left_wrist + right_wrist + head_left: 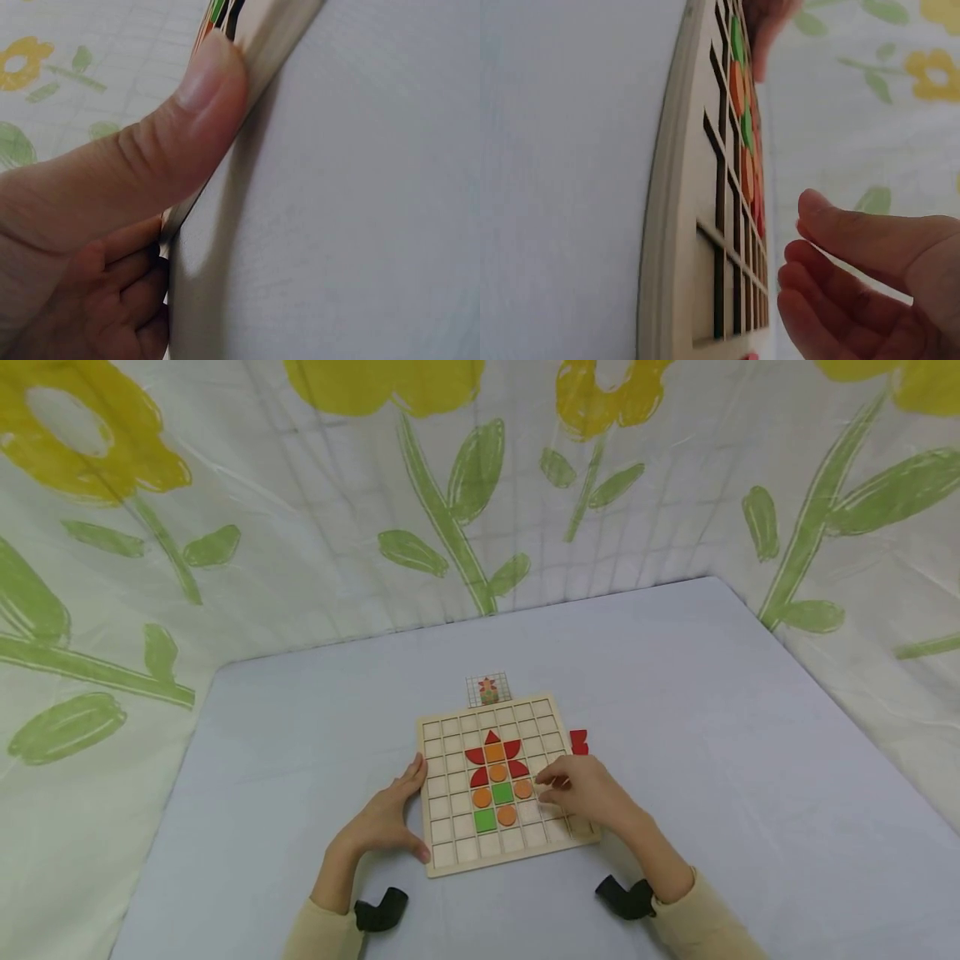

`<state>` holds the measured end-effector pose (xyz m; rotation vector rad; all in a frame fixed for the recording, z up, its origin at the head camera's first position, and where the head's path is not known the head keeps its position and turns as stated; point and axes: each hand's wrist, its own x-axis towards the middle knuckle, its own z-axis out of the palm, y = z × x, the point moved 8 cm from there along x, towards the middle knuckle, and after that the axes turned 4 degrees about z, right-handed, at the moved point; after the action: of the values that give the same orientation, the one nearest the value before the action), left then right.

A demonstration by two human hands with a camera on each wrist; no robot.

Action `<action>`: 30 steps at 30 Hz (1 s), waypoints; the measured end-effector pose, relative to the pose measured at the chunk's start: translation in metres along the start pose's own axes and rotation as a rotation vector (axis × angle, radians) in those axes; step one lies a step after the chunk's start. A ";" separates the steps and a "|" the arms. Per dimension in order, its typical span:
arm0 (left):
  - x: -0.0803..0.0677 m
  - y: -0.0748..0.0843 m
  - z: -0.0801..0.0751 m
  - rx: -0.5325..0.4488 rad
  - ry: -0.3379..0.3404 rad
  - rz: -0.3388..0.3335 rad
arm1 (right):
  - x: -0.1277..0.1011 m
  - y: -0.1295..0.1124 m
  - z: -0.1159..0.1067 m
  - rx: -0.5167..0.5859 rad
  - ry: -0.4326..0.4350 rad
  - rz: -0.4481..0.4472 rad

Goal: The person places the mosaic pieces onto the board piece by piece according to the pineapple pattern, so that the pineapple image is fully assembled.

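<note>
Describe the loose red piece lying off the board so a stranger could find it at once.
Start at the wooden grid board in the middle of the pale blue table. Look just past its right edge, near the far corner, above the right hand. The red piece lies there on bare tabletop, the only coloured piece outside the grid.

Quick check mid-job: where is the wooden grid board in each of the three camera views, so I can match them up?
Head: the wooden grid board lies centre-low on the table, between both hands.
Left wrist: only its pale edge shows, running up from lower left to the top, with the left hand's thumb pressed on it.
Right wrist: seen edge-on, a tall frame left of centre.
Shared landmark: the orange and green pieces set in its cells.
</note>
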<state>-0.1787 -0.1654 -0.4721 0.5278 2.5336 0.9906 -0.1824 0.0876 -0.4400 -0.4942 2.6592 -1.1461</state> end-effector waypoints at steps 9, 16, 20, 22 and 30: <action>0.000 0.002 -0.001 0.010 -0.005 0.000 | -0.014 0.049 -0.040 -0.140 0.092 0.276; 0.000 0.002 -0.001 0.000 -0.006 -0.004 | -0.017 0.056 -0.036 -0.131 0.049 0.299; 0.000 0.001 0.000 0.000 -0.007 -0.005 | -0.018 0.054 -0.036 -0.137 0.043 0.277; 0.000 0.000 0.000 0.000 -0.007 -0.005 | -0.019 0.052 -0.037 -0.136 0.046 0.259; 0.001 0.000 -0.001 0.002 -0.004 -0.004 | -0.021 0.047 -0.040 -0.130 0.067 0.206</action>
<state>-0.1796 -0.1653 -0.4716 0.5248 2.5314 0.9848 -0.1864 0.1526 -0.4466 -0.1983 2.7760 -0.9513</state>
